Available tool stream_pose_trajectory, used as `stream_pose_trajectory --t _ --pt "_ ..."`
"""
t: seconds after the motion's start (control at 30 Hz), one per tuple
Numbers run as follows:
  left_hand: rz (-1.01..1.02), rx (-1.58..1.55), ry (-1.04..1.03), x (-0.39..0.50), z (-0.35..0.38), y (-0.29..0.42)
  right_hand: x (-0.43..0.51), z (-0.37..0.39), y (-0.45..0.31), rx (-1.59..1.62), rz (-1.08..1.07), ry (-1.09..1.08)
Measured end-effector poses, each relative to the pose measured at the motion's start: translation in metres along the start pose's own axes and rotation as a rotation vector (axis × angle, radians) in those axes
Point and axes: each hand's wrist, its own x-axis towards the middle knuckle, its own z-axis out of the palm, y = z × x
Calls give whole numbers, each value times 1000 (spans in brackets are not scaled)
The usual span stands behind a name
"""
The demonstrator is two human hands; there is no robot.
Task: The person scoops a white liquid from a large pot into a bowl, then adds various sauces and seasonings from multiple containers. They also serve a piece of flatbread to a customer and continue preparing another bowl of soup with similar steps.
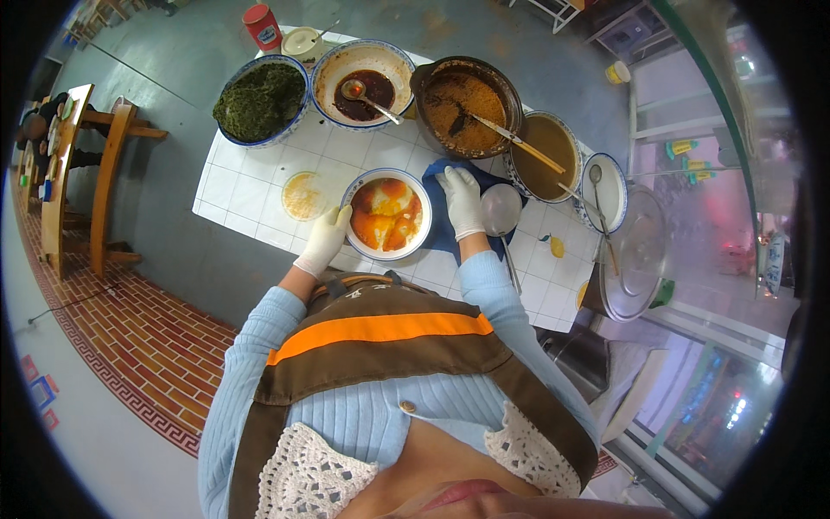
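Note:
A white bowl (423,242) with a blue rim stands on the table in front of me, holding a pale food under red-orange sauce. My left hand (327,239), in a white glove, grips its left rim, thumb on the edge. To the right of the bowl lies a crumpled dark blue cloth (441,220). My gloved right hand (463,200) has its fingers bent onto this cloth, apparently grasping it; the fingertips are partly hidden. Close by my right hand is a ladle (500,209) with a round bowl, its handle pointing towards me.
Along the table's far side stand a basin of chopped greens (262,100), a basin of dark red sauce (363,97), a brown pot (467,107) with chopsticks, and a basin of brownish liquid (545,156). A large metal lid (639,259) is at right. A small round dish (303,196) sits left.

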Motion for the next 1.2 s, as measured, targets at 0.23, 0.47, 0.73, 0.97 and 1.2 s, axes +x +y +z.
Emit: stream_pose_trajectory --t 0.23,0.47,0.73,0.97,1.2 --pt "-79 -19 -35 0 1 -3 -9 28 -24 -365 -76 -3" --pt "-40 -12 -10 -3 -2 4 -14 38 -27 -149 -123 45" --pt "-55 -64 -4 -1 2 -1 -19 -13 -48 -59 -207 128" --pt "-107 -13 -62 -1 -4 3 -61 -31 -33 -889 -424 83" --pt "30 48 40 3 5 -11 -131 -55 1 -1564 -445 -73"
